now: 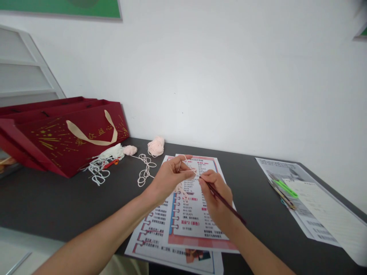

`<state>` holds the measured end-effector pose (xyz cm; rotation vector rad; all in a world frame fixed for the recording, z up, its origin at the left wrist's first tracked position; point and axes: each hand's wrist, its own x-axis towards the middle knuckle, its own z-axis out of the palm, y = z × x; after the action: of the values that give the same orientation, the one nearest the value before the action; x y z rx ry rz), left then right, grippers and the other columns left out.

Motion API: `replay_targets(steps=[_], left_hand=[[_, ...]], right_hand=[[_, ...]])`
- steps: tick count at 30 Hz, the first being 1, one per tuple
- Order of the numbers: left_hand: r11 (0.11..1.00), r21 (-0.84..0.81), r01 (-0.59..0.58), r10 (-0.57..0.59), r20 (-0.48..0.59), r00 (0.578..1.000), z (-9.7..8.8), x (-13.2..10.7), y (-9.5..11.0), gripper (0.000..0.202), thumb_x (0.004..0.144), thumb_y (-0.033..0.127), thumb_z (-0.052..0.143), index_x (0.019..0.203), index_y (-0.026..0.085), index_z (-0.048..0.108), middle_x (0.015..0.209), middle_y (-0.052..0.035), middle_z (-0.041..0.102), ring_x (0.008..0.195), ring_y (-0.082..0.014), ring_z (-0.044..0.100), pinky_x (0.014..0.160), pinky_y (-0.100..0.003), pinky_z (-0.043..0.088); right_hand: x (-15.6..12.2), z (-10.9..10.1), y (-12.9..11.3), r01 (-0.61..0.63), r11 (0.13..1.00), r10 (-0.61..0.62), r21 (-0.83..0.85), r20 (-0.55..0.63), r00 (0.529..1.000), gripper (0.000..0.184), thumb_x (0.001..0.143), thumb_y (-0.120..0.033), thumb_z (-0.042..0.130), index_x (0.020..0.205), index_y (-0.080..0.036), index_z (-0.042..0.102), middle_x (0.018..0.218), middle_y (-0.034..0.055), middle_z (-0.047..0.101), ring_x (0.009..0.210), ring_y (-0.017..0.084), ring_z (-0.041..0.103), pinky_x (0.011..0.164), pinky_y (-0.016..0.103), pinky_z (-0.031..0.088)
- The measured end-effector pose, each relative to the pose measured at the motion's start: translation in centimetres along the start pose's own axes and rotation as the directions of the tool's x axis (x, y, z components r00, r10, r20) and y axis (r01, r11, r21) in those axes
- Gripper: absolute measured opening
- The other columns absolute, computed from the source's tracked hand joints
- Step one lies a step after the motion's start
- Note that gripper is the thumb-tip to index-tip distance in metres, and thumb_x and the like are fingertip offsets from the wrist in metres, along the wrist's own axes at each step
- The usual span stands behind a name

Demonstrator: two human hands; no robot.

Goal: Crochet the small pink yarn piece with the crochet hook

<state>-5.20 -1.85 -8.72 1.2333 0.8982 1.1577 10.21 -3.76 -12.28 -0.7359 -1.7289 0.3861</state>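
Over the printed sheets (200, 240), my left hand (169, 175) pinches a small piece of pale pink crochet (194, 171). Its index finger is raised with a strand of yarn across it. My right hand (216, 194) grips a crochet hook (227, 204) by its dark red handle, the tip meeting the pink piece. Fingers partly hide the stitches. More pale yarn (181, 190) hangs below my left hand. From there a loose strand (145, 169) loops over the table toward a small pink ball of yarn (130, 150).
A larger pink yarn ball (156, 146) stands by the wall. White yarn (100, 168) and an orange-red item (111, 164) lie beside red gift bags (86, 130) at left. On the right are papers (318, 214), a bright green tool (286, 188) and thin sticks (282, 195).
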Motion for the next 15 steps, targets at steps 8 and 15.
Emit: replay_targets(steps=[8, 15], left_hand=[[0.949, 0.29, -0.122, 0.125, 0.008, 0.992, -1.2, 0.4, -0.1, 0.039, 0.075, 0.021, 0.067, 0.113, 0.016, 0.061, 0.073, 0.0006, 0.063, 0.078, -0.015, 0.061, 0.077, -0.031, 0.044], [0.9, 0.403, -0.167, 0.152, 0.068, 0.986, -1.5, 0.5, 0.5, 0.014, 0.076, 0.019, 0.065, 0.089, 0.016, 0.066, 0.081, -0.0037, 0.068, 0.092, -0.0193, 0.064, 0.084, -0.033, 0.045]], right_hand=[[1.2, -1.0, 0.1, -0.422, 0.846, 0.422, 0.325, 0.075, 0.904, 0.02, 0.092, -0.024, 0.049, 0.072, -0.021, 0.047, 0.057, -0.0049, 0.045, 0.051, 0.01, 0.041, 0.049, 0.024, 0.034], [2.1, -2.9, -0.6, 0.202, 0.979, -0.189, -0.004, 0.334, 0.923, 0.016, 0.086, -0.005, 0.05, 0.082, -0.021, 0.048, 0.076, 0.0012, 0.053, 0.071, 0.013, 0.049, 0.063, 0.026, 0.04]])
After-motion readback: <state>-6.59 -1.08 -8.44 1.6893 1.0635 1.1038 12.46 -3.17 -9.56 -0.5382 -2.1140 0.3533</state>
